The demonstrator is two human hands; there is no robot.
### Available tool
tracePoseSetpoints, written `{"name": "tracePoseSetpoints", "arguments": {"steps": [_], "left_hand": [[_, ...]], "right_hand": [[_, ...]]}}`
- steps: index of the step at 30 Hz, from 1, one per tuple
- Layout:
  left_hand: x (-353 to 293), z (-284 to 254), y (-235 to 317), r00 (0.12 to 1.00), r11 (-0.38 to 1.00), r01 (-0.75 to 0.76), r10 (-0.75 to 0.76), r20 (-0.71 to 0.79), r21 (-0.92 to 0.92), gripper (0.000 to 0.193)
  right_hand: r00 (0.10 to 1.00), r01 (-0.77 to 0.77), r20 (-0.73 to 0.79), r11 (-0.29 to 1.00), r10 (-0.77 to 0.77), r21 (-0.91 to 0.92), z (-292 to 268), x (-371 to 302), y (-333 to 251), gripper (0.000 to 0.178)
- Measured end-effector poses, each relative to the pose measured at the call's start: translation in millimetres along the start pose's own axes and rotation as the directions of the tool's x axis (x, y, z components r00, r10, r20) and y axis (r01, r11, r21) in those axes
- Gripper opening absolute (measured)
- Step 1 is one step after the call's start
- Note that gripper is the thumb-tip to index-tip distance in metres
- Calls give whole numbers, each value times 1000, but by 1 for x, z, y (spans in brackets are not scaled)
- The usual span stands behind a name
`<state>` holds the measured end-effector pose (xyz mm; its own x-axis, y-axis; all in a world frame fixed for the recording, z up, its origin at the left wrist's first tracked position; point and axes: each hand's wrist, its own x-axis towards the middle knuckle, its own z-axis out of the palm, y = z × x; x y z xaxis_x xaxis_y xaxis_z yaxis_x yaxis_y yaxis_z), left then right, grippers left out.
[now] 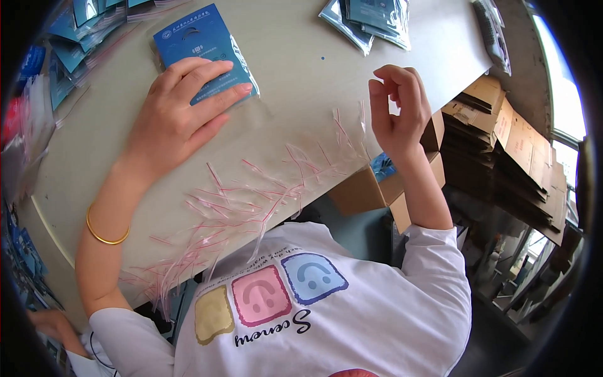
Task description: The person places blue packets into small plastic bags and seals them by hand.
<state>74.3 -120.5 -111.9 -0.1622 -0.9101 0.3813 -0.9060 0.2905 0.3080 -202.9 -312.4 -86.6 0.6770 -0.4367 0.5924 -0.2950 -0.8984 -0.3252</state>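
On the white table, a blue printed card in a clear plastic sleeve [201, 31] lies under my left hand [179, 110]. That hand rests on its lower part, fingers stretched out and spread. My right hand [402, 103] is held over the table's right side, fingers loosely curled with a gap by the thumb; nothing shows in it. Along the near edge lies a loose, spread heap of clear bags with red seal lines [254, 201], between the table and my shirt. Both hands are apart from this heap.
Packed blue cards [380, 19] are stacked at the far edge, more packets [69, 47] at the far left. An open cardboard box [358, 191] stands below the right edge, beside flattened cartons [524, 144]. Another person's arm [59, 327] shows at lower left.
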Motion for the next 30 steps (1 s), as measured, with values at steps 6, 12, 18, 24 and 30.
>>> {"name": "tracePoseSetpoints", "arguments": {"steps": [6,12,18,24,30], "left_hand": [[4,-2,-2,1000,1000,-1,1,16,-7,43],[1,-5,-2,1000,1000,8,-8,15,6,44],[3,-12,-1,995,994,51,-43,86,-93,45],[-20,-29,11,995,996,-88,88,-36,-17,44],[-33,-24,22,999,999,20,-19,39,-40,45]], "right_hand": [[964,246,142,954,-223,-169,25,-10,-16,29],[918,-352,27,779,397,519,5,17,11,18],[884,273,272,891,-381,362,23,42,-26,22],[729,476,351,804,-588,357,53,44,-40,33],[685,501,405,795,-606,342,57,46,-43,27]]}}
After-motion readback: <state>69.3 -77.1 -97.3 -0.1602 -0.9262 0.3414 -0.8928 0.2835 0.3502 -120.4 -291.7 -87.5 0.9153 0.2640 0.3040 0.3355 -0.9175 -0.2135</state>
